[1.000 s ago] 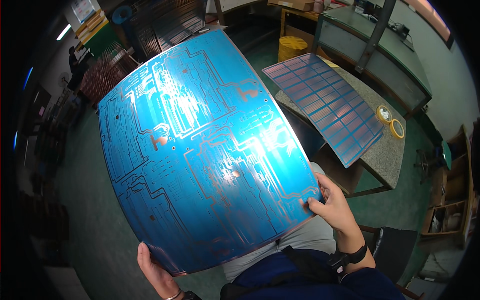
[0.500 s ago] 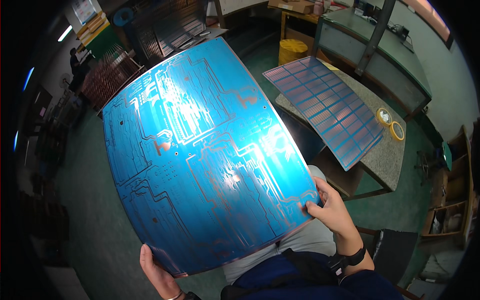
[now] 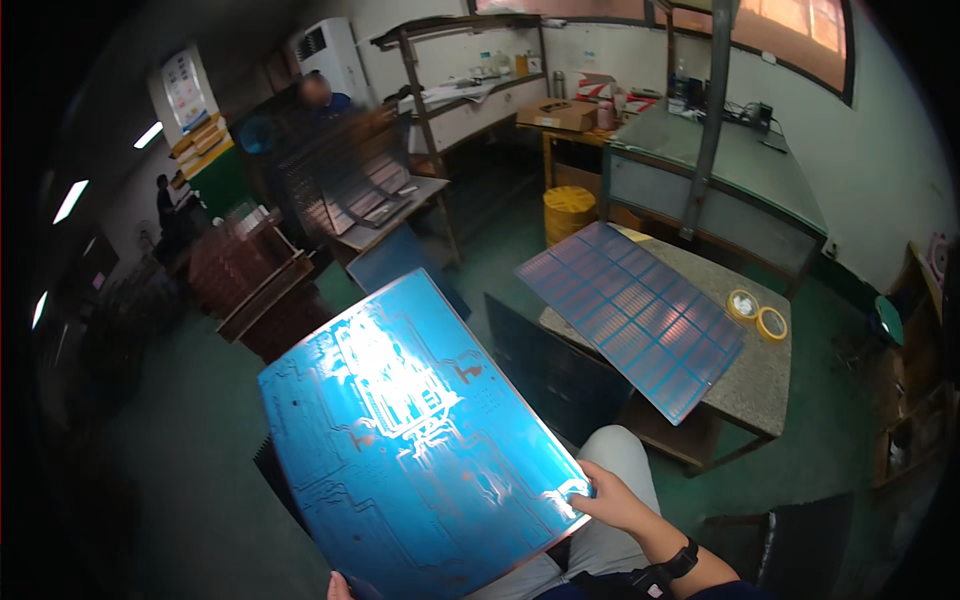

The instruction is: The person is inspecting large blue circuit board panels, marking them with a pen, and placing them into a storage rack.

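A large blue circuit board panel (image 3: pixel 400 470) with copper-coloured traces is tilted in front of me, light glaring off its upper half. My right hand (image 3: pixel 606 497) grips its lower right corner, thumb on the top face. At the lower left edge only the fingertips of my left hand (image 3: pixel 339 587) show, holding the panel's rim; the rest is cut off by the picture's lower border. To the right, a second panel (image 3: pixel 640 320) with a blue grid over copper rests on a speckled worktable (image 3: pixel 765 375), overhanging its left side.
Two yellow tape rolls (image 3: pixel 757 315) lie on the worktable. Behind stand a yellow bin (image 3: pixel 570 213), a green-topped bench (image 3: pixel 740 160) with a metal post (image 3: pixel 712 120), and a cardboard box (image 3: pixel 557 114). A rack of panels (image 3: pixel 250 275) stands left; another person (image 3: pixel 325 100) is behind it.
My view has tilted up, showing more of the room's back and a person there. The blue panel sits lower in view and farther tipped, still held in both hands.
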`<state>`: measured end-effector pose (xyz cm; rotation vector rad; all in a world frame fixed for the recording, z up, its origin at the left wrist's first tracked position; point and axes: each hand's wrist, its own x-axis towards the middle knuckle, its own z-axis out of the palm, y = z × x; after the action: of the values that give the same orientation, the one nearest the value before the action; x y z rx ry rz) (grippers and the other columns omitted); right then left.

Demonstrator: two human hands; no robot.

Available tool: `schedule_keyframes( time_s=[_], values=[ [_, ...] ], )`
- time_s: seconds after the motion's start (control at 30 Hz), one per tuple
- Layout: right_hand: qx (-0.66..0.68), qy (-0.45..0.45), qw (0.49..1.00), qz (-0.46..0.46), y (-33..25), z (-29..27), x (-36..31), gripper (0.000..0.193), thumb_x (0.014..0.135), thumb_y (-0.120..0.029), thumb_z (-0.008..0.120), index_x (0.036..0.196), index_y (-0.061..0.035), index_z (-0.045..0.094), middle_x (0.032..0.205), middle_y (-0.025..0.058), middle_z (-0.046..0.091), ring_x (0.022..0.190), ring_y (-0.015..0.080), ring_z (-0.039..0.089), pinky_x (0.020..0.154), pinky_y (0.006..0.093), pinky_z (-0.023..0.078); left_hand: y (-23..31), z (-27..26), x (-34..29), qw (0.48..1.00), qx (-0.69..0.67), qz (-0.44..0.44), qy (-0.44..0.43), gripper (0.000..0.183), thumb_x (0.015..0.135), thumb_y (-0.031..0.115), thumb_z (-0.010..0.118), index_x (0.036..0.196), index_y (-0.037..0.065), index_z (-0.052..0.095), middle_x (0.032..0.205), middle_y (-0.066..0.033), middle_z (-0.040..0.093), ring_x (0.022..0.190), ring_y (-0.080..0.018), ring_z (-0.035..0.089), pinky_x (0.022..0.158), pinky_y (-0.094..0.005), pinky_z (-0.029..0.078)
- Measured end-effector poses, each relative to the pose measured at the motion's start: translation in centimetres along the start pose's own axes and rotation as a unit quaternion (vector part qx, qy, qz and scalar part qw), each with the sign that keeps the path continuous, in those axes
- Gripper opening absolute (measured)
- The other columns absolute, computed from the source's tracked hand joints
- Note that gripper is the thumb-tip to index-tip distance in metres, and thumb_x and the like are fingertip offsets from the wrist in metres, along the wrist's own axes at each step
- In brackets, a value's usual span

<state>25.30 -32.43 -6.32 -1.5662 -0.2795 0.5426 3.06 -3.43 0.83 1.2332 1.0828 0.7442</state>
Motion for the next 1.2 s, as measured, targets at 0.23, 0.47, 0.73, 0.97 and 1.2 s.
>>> schedule_keyframes(
  time_s=[0.23,0.47,0.73,0.97,1.2],
  values=[
    [0.083,-0.064,0.99,0.095,2.4,-0.1,0.5,0.036,0.083,-0.01,0.057,0.115,0.0042,0.05,0.097,0.0077,0.06,0.087,0.0123,0.057,0.074,0.0255,0.046,-3.6,-2.6,0.9,1.0,-0.013,-0.012,-0.018,0.042,0.093,0.032,0.047,0.104,-0.008,0.056,0.102,-0.0107,0.058,0.091,-0.0193,0.052,0.083,-0.0328,0.042],
    [0.097,-0.029,0.981,0.164,3.0,-0.2,2.6,0.039,0.094,-0.034,0.043,0.102,0.001,0.06,0.095,0.0065,0.063,0.081,0.0115,0.059,0.074,0.0259,0.046,-5.3,-3.7,1.3,1.0,0.001,-0.01,-0.003,0.042,0.093,0.033,0.047,0.102,-0.008,0.057,0.097,-0.0099,0.059,0.086,-0.0187,0.053,0.079,-0.0327,0.043],
    [0.092,0.006,0.961,0.263,3.2,0.7,5.6,0.045,0.094,-0.038,0.041,0.099,0.0022,0.061,0.084,0.0058,0.064,0.075,0.0123,0.06,0.067,0.0267,0.048,-5.4,-2.7,1.3,1.0,-0.016,-0.006,0.014,0.037,0.095,0.028,0.044,0.096,-0.007,0.058,0.092,-0.0073,0.06,0.083,-0.0151,0.052,0.074,-0.03,0.044],
    [-0.261,-0.185,0.932,0.169,-0.2,-3.0,7.6,0.042,0.09,-0.036,0.048,0.091,0.0024,0.065,0.075,0.0095,0.065,0.067,0.0184,0.063,0.064,0.0311,0.05,-5.0,-2.0,2.3,0.999,0.012,-0.01,0.043,0.034,0.094,0.023,0.045,0.098,-0.007,0.058,0.091,-0.0063,0.06,0.082,-0.0141,0.052,0.074,-0.0286,0.044],
    [-0.403,0.011,0.908,-0.112,-18.7,-5.9,14.2,0.017,0.083,-0.008,0.053,0.09,0.0017,0.065,0.075,0.0153,0.065,0.069,0.0239,0.065,0.062,0.0305,0.05,-2.9,0.0,4.7,0.996,0.07,-0.046,0.043,0.032,0.094,0.022,0.046,0.096,-0.008,0.059,0.086,-0.0022,0.058,0.08,-0.0112,0.049,0.072,-0.0268,0.043]
  ],
)
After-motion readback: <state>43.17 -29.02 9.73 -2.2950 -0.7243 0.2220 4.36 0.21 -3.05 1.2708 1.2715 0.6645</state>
